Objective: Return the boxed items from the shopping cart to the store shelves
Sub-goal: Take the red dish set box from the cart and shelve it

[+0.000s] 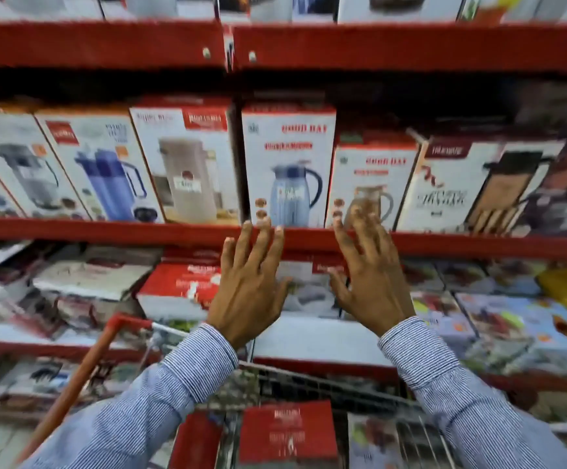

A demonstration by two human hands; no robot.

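My left hand and my right hand are raised side by side in front of the red shelf edge, fingers spread, holding nothing. Just above their fingertips stand two white-and-red jug boxes: one with a blue jug and a shorter one with a beige jug. My right fingertips overlap the lower front of the beige-jug box. Below my arms the wire shopping cart holds a red box and other boxes beside it.
More flask and jug boxes line the middle shelf, such as a beige flask box and a brown flask box. A lower shelf holds flat boxes. The cart's red handle slants at the lower left.
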